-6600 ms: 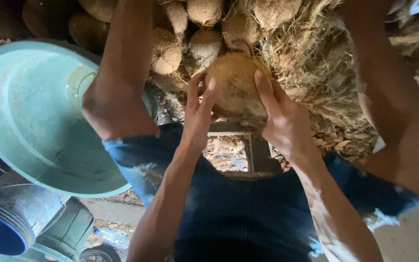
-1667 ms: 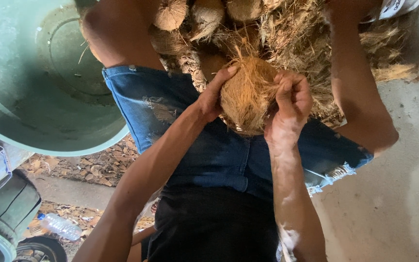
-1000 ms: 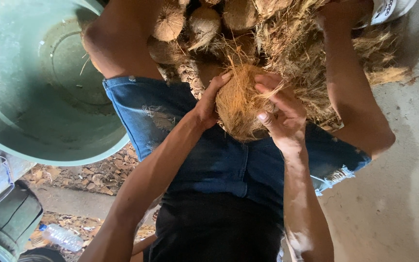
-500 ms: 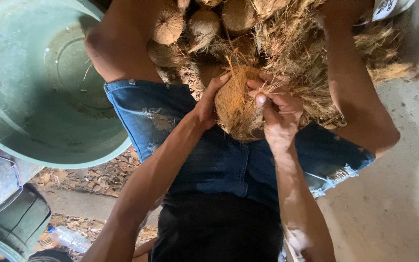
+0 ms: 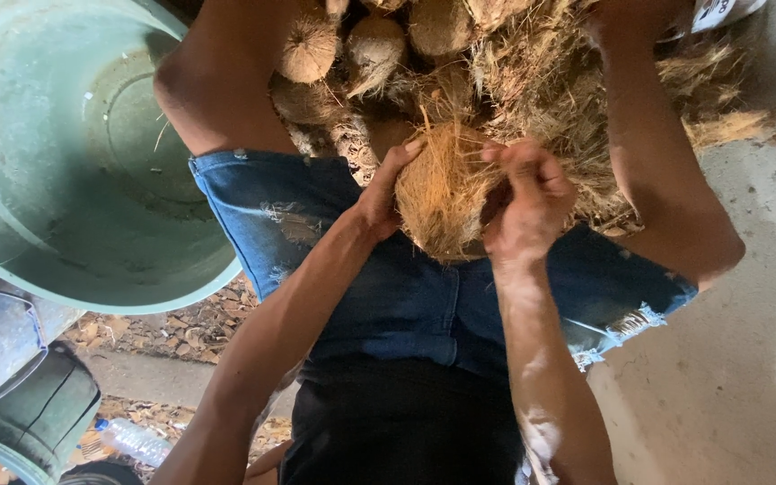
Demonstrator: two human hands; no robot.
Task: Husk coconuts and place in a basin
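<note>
Fibrous brown husk covers the coconut (image 5: 442,193) held over a person's denim-clad lap, the left hand (image 5: 381,193) cupping its side while the right hand (image 5: 527,207) is clamped on strands of fibre at its top; a heap of husked coconuts (image 5: 352,54) lies just beyond, a green plastic tub (image 5: 65,162) alongside
</note>
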